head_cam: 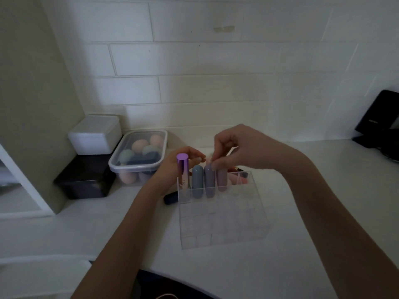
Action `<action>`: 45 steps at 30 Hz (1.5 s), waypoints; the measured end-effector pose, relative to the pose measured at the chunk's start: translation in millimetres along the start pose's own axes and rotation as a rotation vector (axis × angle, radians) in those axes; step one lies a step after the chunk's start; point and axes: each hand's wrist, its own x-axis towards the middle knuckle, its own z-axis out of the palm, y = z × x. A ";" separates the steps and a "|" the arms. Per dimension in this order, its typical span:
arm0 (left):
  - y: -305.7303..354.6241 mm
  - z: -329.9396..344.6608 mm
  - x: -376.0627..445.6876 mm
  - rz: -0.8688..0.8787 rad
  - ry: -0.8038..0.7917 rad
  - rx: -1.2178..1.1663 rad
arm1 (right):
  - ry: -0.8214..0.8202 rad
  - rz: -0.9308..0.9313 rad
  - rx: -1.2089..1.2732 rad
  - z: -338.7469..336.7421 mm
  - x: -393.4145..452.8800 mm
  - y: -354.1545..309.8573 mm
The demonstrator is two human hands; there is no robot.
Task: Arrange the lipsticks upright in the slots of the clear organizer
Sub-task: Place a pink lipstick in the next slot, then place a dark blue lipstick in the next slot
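A: White tiled wall, pale counter [323, 190], dim light. Clear organizer [222, 221] sits mid-counter, both hands over its far row

B: What's in the slots?

A: Four upright so far: purple metallic tube [183, 171] just beside the left hand [172, 167], then a grey-blue lipstick [197, 182], a grey-purple lipstick [209, 182] right under the right fingertips, a mauve lipstick [222, 180] next to it

B: Right hand doing what?

A: Right hand [239, 152] has fingertips [213, 166] pinched together at the cap tops, on the grey-purple one or something pale between, can't tell which. Left fingers curled behind the purple tube, grip unclear, could be bracing it

B: So which step?

A: Looks like seating one in the far row, approx a third thru. Front rows empty

B: More to go?

A: Yep. Dark blue lipstick [170, 198] lying flat below the left wrist, against the organizer wall. Pink and red ones [237, 176] loose past the right fingers, behind the far wall

B: Next move?

A: Prob push straight down till it bottoms, release w/o tipping neighbours, then grab a loose one, turn it upright
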 end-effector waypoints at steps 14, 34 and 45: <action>-0.7 -14.3 -66.8 -0.093 0.005 0.042 | 0.134 0.209 0.204 18.1 -5.8 35.0; 17.9 12.8 -18.2 -0.119 0.158 -0.447 | 0.378 0.180 0.528 39.6 -24.9 32.9; 19.4 15.2 0.4 0.006 -0.091 -0.700 | 0.436 0.126 0.511 24.3 -0.5 48.3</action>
